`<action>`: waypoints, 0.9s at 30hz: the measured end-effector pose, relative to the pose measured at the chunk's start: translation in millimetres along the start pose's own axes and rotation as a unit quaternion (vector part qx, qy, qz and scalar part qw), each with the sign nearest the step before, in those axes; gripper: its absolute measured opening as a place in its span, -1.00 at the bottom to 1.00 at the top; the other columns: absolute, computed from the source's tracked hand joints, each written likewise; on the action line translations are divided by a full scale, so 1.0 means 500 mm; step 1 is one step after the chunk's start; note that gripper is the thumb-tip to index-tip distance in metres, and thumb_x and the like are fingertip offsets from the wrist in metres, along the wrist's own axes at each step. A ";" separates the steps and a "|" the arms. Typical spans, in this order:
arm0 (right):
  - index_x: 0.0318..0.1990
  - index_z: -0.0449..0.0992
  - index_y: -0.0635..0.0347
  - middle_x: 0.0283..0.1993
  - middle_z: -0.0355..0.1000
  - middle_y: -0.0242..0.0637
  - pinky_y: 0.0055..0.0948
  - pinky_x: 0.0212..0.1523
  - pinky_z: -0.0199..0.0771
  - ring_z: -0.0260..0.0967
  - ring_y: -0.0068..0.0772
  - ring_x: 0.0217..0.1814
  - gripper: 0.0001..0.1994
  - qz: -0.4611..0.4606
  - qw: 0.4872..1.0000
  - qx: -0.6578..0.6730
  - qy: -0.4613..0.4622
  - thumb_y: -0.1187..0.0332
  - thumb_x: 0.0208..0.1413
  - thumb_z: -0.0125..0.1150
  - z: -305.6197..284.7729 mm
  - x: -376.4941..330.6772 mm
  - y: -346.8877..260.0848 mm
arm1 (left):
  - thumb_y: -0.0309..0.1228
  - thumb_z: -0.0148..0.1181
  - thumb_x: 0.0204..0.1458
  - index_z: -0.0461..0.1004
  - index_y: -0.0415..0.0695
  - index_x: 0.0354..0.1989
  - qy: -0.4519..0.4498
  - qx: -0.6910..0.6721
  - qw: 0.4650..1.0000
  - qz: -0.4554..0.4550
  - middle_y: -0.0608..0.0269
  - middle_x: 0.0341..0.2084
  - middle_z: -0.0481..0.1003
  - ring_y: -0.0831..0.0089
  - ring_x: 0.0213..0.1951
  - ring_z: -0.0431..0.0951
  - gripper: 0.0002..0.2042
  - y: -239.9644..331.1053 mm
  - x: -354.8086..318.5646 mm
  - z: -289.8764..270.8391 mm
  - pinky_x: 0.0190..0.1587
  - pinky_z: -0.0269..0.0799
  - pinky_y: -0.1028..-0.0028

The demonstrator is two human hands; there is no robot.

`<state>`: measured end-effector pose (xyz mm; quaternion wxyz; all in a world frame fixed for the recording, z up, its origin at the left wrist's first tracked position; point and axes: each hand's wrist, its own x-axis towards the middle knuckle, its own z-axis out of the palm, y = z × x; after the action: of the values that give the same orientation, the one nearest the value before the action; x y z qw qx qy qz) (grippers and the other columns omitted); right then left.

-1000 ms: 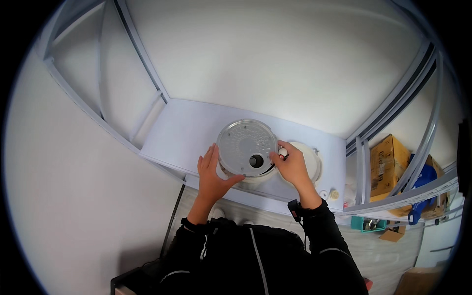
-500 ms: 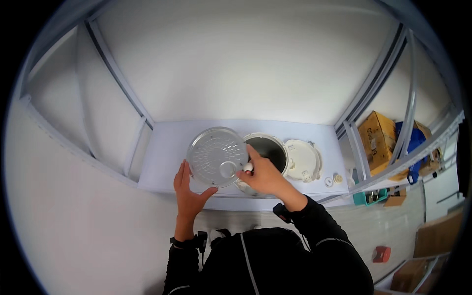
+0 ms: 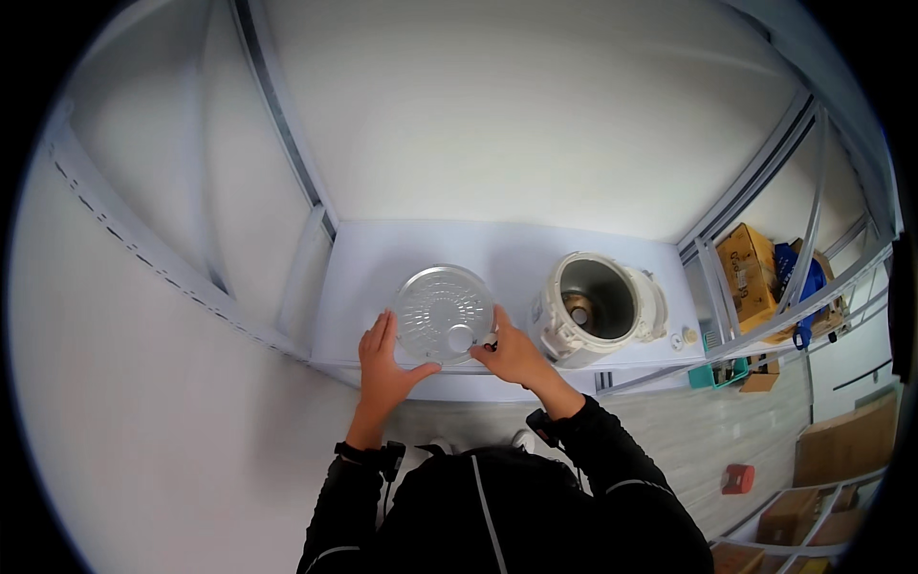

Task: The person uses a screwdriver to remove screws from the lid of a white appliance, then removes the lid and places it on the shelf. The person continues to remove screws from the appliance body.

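The round silver metal inner lid (image 3: 435,316), patterned with small raised marks and with one plain circle near its front, is low over or on the white tabletop; I cannot tell if it rests there. My left hand (image 3: 385,368) is at its left front rim, fingers stretched and thumb apart. My right hand (image 3: 516,359) is closed at the right rim, thumb and fingers bent round the edge. A small dark and white thing shows at those fingertips, too small to name. To the right stands a white rice cooker body (image 3: 564,325) with its grey inside showing.
The white lid (image 3: 652,304) is behind the cooker body at its right. Small round parts (image 3: 689,335) lie near the table's right end. Metal frame posts (image 3: 287,124) rise at both sides. Cardboard boxes (image 3: 748,273), a teal basket (image 3: 717,371) and a red stool (image 3: 737,478) are at the right.
The metal inner lid has come down, away from the cooker opening, and the cooker body now shows unobscured. My left hand has come closer to the rim. The view has shifted left.
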<state>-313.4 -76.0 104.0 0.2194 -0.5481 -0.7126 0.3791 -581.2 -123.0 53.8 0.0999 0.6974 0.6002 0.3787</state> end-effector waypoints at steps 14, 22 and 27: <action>0.56 -0.07 0.32 -0.13 0.65 0.10 -0.09 0.00 0.64 0.67 0.14 -0.08 0.00 0.084 0.995 0.020 0.042 0.27 0.07 0.46 0.142 0.059 0.137 | 0.23 0.58 -0.17 0.18 -0.39 0.51 -0.146 0.048 0.987 -0.049 -0.22 0.51 0.24 -0.01 0.58 0.12 0.20 -0.134 -0.003 0.117 0.58 -0.20 -0.17; 0.60 -0.09 0.33 -0.07 0.63 0.18 -0.09 0.11 0.60 0.64 0.17 0.04 0.03 0.110 0.992 0.028 0.055 0.27 0.07 0.44 0.174 0.081 0.200 | 0.24 0.53 -0.11 0.19 -0.38 0.51 -0.163 0.063 0.984 -0.042 -0.18 0.51 0.24 -0.01 0.61 0.06 0.16 -0.144 0.011 0.150 0.59 -0.25 -0.16; 0.60 -0.10 0.33 -0.06 0.63 0.18 -0.05 0.11 0.60 0.63 0.23 0.02 0.01 0.083 0.993 0.067 0.040 0.27 0.08 0.41 0.152 0.074 0.181 | 0.22 0.54 -0.10 0.21 -0.38 0.50 -0.161 0.065 0.983 -0.053 -0.21 0.51 0.24 -0.01 0.61 0.05 0.14 -0.151 0.020 0.172 0.58 -0.22 -0.17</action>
<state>-324.3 -53.4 -17.1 0.2521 -0.6041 -0.6283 0.4204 -583.0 -67.1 -46.6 0.1693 0.7213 0.6359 0.2159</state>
